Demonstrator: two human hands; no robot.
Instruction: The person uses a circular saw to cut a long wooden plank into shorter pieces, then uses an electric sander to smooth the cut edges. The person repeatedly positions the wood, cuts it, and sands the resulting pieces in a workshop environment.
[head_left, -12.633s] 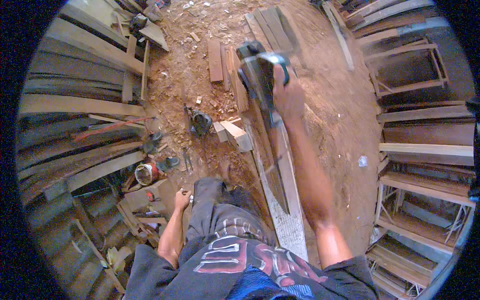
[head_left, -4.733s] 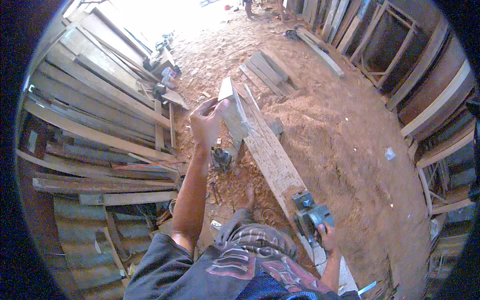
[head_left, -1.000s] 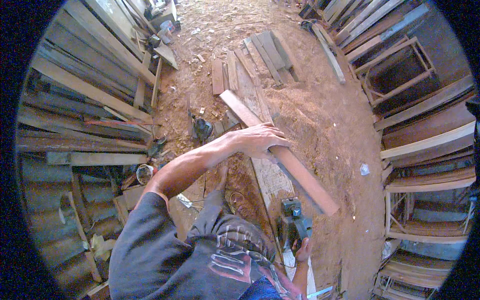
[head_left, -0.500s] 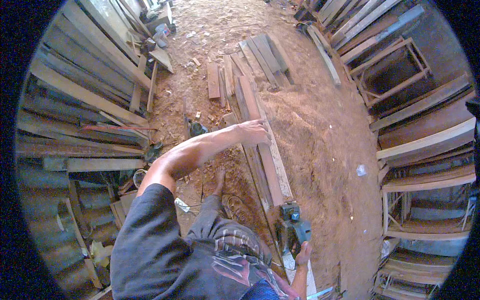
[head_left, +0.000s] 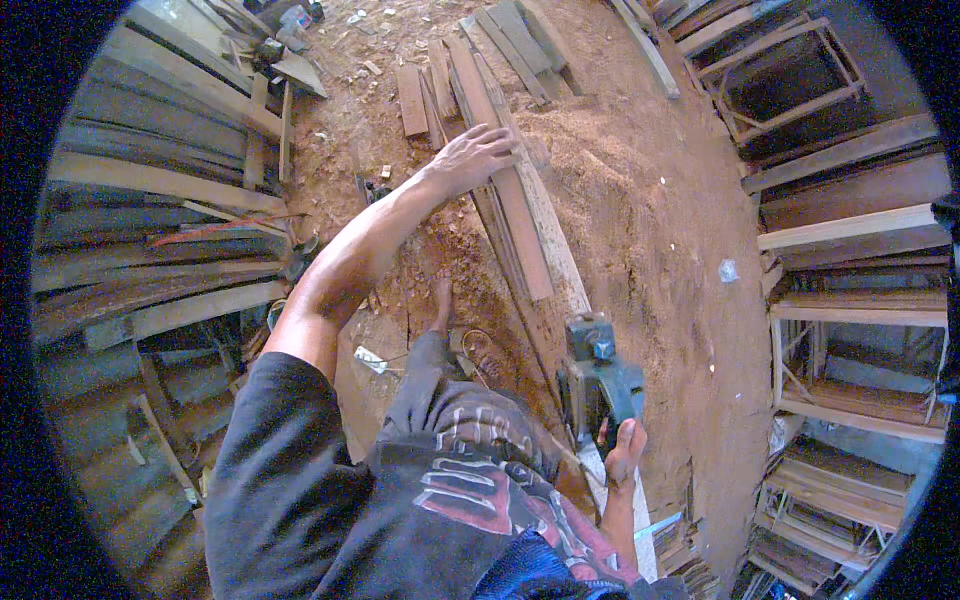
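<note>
Slid forward, the plank point(head_left: 525, 245) may skid under the left hand point(head_left: 475, 158), grip unclear, if the right hand's point(head_left: 624, 455) clasped electric planer point(head_left: 608, 368) snags.

A woodworking workshop, going by the wood all around: planks point(head_left: 170, 180) crowd the left side, frames point(head_left: 803, 113) and more timber point(head_left: 850, 228) line the right, and the brown floor point(head_left: 690, 400) is strewn with sawdust point(head_left: 590, 150) and pale chips point(head_left: 386, 171). A planer point(head_left: 605, 370) sits over a long pale beam point(head_left: 566, 285), a reddish board point(head_left: 520, 225) lies along the same beam just ahead of it, and several loose boards point(head_left: 515, 45) lie flat on the floor beyond
</note>
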